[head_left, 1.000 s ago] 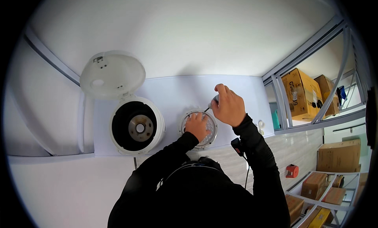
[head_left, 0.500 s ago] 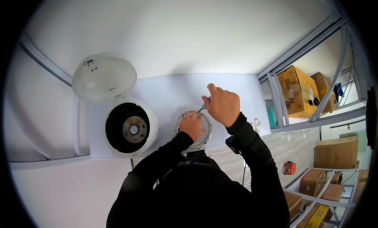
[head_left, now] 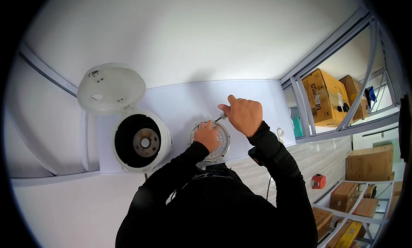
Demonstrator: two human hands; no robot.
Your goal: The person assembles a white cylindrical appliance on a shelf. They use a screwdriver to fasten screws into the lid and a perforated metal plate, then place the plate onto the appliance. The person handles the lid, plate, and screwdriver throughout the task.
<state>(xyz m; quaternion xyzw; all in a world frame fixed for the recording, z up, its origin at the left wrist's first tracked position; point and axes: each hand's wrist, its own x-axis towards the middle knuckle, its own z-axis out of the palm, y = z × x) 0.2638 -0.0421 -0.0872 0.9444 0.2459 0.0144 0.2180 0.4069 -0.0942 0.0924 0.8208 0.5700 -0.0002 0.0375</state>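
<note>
A round metal inner lid plate point(head_left: 223, 150) lies on the white table, its face dotted with small bumps. My left hand point(head_left: 207, 135) rests flat on it with the fingers spread. In my right fist point(head_left: 244, 116) is a screwdriver point(head_left: 222, 116) with a pale handle, mostly hidden by the fingers. Its dark shaft slants down to the left and meets the far rim of the plate, close to my left fingertips. What the tip touches is too small to make out. Left of the plate stands a white rice cooker point(head_left: 167, 138) with its pot cavity uncovered and its lid point(head_left: 111, 88) raised.
Inside the cooker, a heating plate point(head_left: 139, 151) shows at the bottom. Small white parts point(head_left: 280, 133) lie at the table's right end. A metal frame and a large carton point(head_left: 322, 98) stand beyond it. On the floor at the right is a red stool point(head_left: 318, 181), near shelves with boxes point(head_left: 343, 196).
Both hands keep nearly the same places, the right fist turned very slightly around the screwdriver. The whole view has shifted a little.
</note>
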